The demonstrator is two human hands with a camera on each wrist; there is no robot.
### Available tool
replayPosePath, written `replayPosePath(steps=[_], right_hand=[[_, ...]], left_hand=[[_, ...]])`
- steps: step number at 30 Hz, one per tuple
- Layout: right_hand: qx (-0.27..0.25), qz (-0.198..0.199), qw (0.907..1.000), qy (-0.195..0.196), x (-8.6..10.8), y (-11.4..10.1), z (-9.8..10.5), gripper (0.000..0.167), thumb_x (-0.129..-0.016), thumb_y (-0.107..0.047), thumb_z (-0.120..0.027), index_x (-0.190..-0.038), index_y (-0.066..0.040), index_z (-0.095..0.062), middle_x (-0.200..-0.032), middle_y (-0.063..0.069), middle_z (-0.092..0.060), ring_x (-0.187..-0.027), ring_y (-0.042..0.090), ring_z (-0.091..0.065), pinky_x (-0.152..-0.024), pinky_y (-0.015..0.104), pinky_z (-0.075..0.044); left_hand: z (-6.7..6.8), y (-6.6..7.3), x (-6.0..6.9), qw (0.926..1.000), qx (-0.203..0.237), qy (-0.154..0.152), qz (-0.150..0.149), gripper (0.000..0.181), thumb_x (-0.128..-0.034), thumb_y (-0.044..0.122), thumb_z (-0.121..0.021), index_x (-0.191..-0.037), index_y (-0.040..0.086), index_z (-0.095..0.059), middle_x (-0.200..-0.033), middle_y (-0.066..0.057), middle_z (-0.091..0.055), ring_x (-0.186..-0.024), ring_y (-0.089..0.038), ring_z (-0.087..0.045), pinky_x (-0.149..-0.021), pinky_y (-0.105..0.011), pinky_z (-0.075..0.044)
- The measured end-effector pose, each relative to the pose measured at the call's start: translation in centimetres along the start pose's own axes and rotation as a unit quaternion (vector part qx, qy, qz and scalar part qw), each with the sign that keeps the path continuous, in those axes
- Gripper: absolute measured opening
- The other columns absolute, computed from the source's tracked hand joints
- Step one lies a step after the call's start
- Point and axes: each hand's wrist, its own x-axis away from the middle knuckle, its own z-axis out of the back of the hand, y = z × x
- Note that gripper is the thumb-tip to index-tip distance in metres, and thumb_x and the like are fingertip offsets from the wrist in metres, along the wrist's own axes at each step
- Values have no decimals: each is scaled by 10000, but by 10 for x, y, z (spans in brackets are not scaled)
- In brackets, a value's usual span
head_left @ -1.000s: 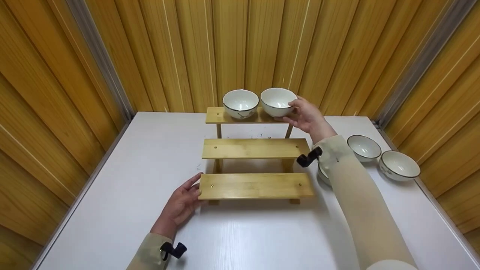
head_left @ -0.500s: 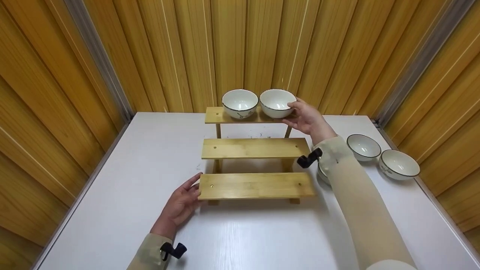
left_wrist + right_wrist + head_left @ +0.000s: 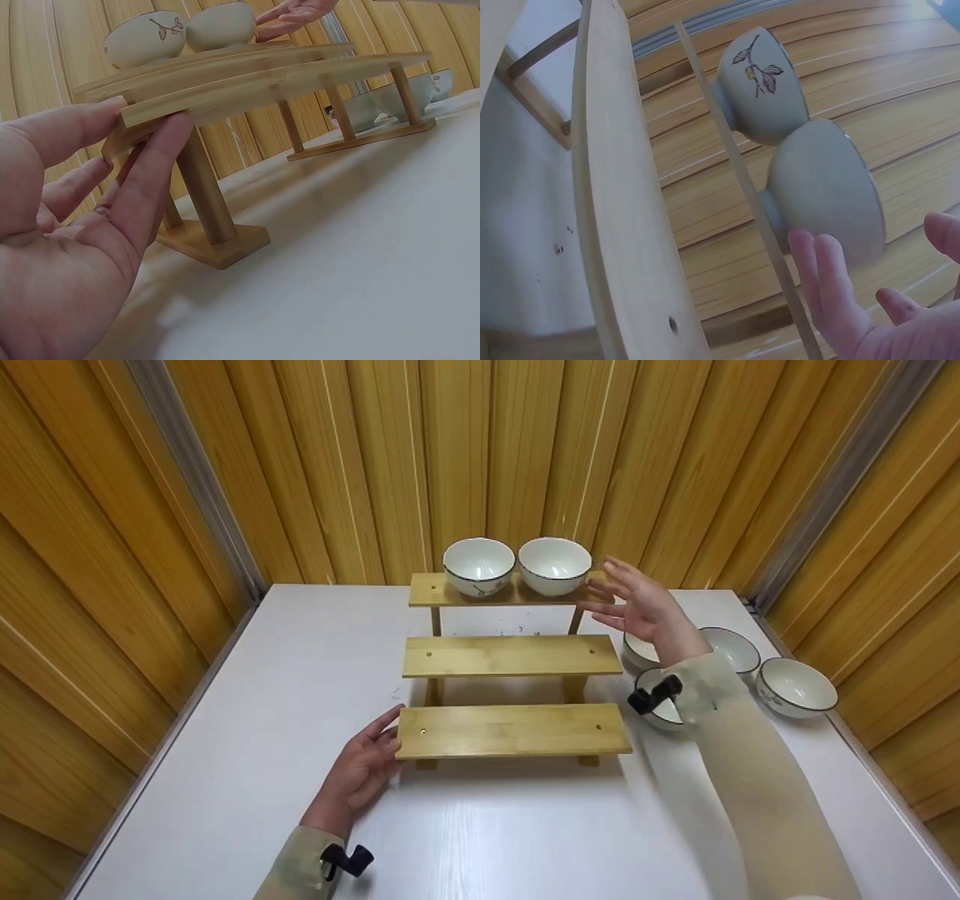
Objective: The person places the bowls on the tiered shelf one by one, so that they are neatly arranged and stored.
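Observation:
A three-tier wooden display rack [image 3: 514,731] stands mid-table. My left hand [image 3: 364,769] holds the left end of its lowest board; in the left wrist view, the thumb and fingers [image 3: 161,150] pinch the board's corner from both faces. Two white bowls with dark rims sit upright side by side on the top tier: the left bowl [image 3: 480,568] and the right bowl [image 3: 555,567]. Just right of that second bowl, my right hand [image 3: 645,607] is spread with nothing in it. A flower sprig marks one bowl [image 3: 761,90] in the right wrist view.
Several more white bowls stand on the white table [image 3: 225,780] to the right of the rack, including an outermost bowl [image 3: 796,688]. My right forearm partly covers some of them. Wood-patterned panels [image 3: 517,450] wall in the back and both sides.
My right hand has let go of the right bowl on the top tier and drawn back to the right. Bowls beneath its wrist have come into view. The left hand stays put.

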Motion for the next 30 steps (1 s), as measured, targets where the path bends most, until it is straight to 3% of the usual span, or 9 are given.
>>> replayPosePath(steps=[2, 4, 10, 13, 17, 23, 30], right_hand=[[-17, 69, 9999, -75, 10, -1, 7, 748, -1031, -408, -596, -1646, -351, -174, -1725, 92, -189, -1088, 218, -734, -908, 295, -574], [-51, 153, 9998, -134, 22, -1, 15, 720, -1040, -394, -584, -1642, -336, -192, -1714, 104, -204, -1068, 210, -741, -895, 288, -578], [-250, 410, 9986, -239, 56, 4, 39, 486, -1053, -348, -572, -1504, -305, -395, -1417, 34, -558, -1072, 220, -745, -914, 317, -598], [-354, 566, 9968, -450, 72, 9, 52, 364, -1074, -319, -532, -1426, -295, -441, -1284, -13, -664, -1088, 222, -744, -908, 318, -598], [-551, 814, 9925, -720, 90, 19, 71, 322, -1099, -278, -468, -1420, -267, -443, -1272, -9, -699, -1118, 226, -737, -890, 310, -607], [-995, 1174, 9848, -809, 114, 39, 100, 298, -1116, -212, -409, -1377, -228, -550, -1283, 49, -708, -1127, 283, -738, -921, 354, -610], [-1407, 1298, 9771, -930, 134, 67, 129, 330, -1127, -178, -345, -1358, -214, -579, -1285, 74, -720, -1142, 303, -732, -938, 367, -604]], left_hand=[[1, 0, 0, 9999, -72, 71, 10, 725, -1006, -58, -527, -1641, 64, -200, -1448, -72, -529, -1261, -189, -630, -1058, -381, -533], [1, 0, 1, 9998, -125, 129, 18, 726, -1001, -50, -545, -1639, 73, -220, -1461, -78, -520, -1260, -189, -630, -1054, -381, -538], [1, 1, 2, 9999, -83, 100, -17, 708, -1006, -39, -547, -1634, 80, -243, -1445, -66, -534, -1251, -196, -639, -1042, -387, -544], [1, 1, 2, 10000, -48, 70, -43, 697, -1013, -40, -535, -1634, 76, -240, -1433, -63, -541, -1249, -193, -638, -1042, -384, -544], [1, 2, 1, 9999, 40, 150, -7, 693, -1011, -42, -537, -1631, 83, -254, -1428, -70, -543, -1243, -199, -642, -1042, -387, -546], [2, 2, 2, 9997, 11, 219, 51, 700, -1010, -44, -538, -1633, 93, -252, -1449, -76, -526, -1262, -204, -635, -1059, -397, -536], [1, 1, 2, 9994, -38, 346, 73, 708, -1005, -36, -560, -1631, 97, -257, -1462, -88, -514, -1258, -213, -640, -1045, -400, -545]])
